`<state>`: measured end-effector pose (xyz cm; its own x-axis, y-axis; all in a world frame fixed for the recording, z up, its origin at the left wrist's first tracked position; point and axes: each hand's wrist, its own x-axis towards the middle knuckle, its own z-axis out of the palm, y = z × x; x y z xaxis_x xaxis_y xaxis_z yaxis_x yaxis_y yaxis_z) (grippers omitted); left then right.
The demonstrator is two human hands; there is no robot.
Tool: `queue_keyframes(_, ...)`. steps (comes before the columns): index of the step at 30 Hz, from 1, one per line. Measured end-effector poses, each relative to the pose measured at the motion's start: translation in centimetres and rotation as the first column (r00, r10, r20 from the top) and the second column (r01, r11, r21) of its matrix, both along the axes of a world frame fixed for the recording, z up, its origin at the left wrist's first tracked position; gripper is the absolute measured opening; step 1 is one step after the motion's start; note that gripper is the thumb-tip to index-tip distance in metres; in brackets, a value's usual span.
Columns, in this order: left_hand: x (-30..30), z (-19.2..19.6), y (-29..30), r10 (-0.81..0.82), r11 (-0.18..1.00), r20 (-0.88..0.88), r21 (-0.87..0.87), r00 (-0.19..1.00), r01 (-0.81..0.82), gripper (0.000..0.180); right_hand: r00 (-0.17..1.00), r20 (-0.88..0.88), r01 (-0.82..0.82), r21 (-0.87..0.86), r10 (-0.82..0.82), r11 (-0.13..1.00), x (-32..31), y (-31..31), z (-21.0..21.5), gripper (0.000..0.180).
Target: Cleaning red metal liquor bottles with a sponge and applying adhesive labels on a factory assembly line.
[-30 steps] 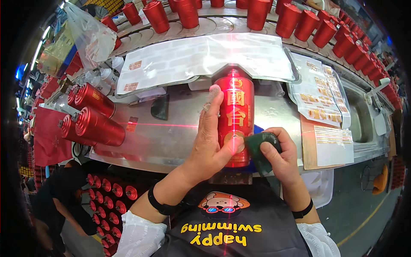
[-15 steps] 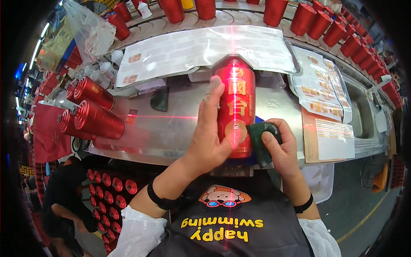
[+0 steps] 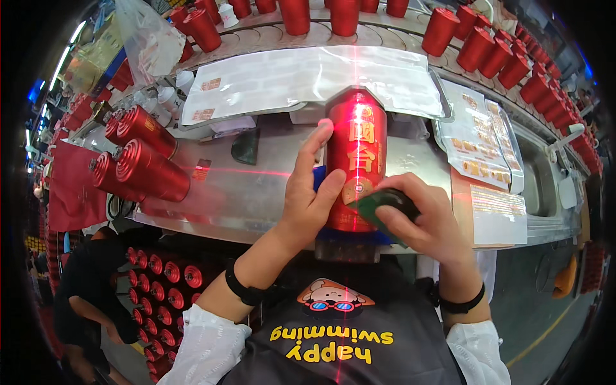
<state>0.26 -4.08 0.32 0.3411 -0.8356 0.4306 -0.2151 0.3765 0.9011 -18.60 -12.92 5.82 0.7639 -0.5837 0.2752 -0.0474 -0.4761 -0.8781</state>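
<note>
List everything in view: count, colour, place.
Bench: 1, silver, centre
Large bottle: 1, red, on bench
Held scraper: 1, dark green, against large bottle
Loose scraper: 1, dark green, on bench
Grouped bottles: 4, red, bench left
Backing sheet: 1, white, behind large bottle
Sticker sheets: several, white and gold, right
Board: 1, brown, bench right
Sink: 1, silver, far right
Conveyor containers: many, red, at back
Racked containers: many, red, lower left
Plastic bag: 1, clear, upper left
Cloth: 1, red, left edge
Co-worker: 1, black clothing, lower left
Apron: 1, black, bottom
Wristbands: 2, black, both wrists
Left hand: 1, bare, left of large bottle
Right hand: 1, bare, on held scraper
</note>
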Motion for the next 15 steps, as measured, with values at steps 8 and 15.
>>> queue_keyframes(8, 0.6, -2.8, 4.3, 0.044, 0.979, 0.608, 0.13, 0.792, -0.154, 0.105, 0.992, -0.065, -0.123, -0.706, 0.109, 0.698, 2.1, -0.4, 2.0, 0.033)
queue_keyframes(15, 0.5, 0.1, 4.4, 0.159, 0.968, 0.771, 0.002, 0.616, -0.253, 0.107, 0.99, -0.021, -0.136, -0.361, 0.138, 0.922, 0.3, 1.1, 1.6, 0.022)
